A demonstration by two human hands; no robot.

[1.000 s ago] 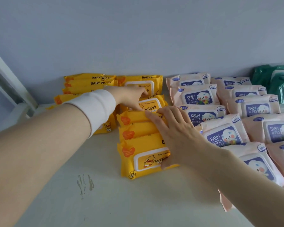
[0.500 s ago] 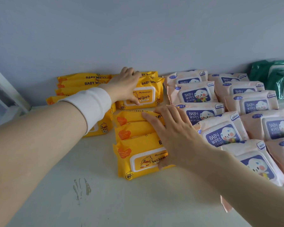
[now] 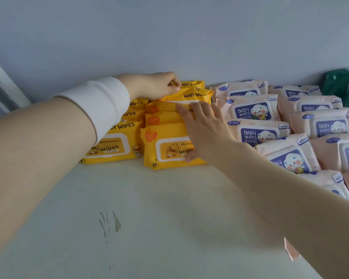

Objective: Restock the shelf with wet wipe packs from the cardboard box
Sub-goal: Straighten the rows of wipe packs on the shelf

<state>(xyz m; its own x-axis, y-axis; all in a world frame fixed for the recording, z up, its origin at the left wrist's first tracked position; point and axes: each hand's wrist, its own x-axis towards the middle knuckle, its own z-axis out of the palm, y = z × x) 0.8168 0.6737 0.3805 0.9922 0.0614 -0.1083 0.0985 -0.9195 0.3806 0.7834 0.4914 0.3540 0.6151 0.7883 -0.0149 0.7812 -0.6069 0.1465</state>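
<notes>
The held yellow pack [image 3: 197, 94] sits at the back of the right-hand yellow row on the shelf [image 3: 149, 218], close to the rear wall [image 3: 169, 37] and tilted with its "BABY WIPES" edge facing up. The left hand [image 3: 155, 85] reaches in over the left-hand yellow row [image 3: 111, 148], wrist level, and pinches this pack's top-left corner between thumb and curled fingers. The grasp is closed on the pack. A white cuff [image 3: 101, 103] covers the left wrist, and the forearm runs in from the lower left. The right hand [image 3: 201, 129] lies flat against the right-hand yellow row. Its fingers [image 3: 182, 111] are straight and spread across the top edges of the leaning packs, and its thumb touches the face of the front yellow pack [image 3: 165, 150]. It presses without clasping anything, palm down, with the forearm entering from the lower right. The front pack leans back and its duck label faces the camera. Just beside the yellow rows, on the right, pink packs [image 3: 250, 111] stand in overlapping rows running front to back. Green packs [image 3: 340, 85] lie at the far right, against the wall. The bare shelf surface in front carries a brownish scuff mark [image 3: 109, 224].
</notes>
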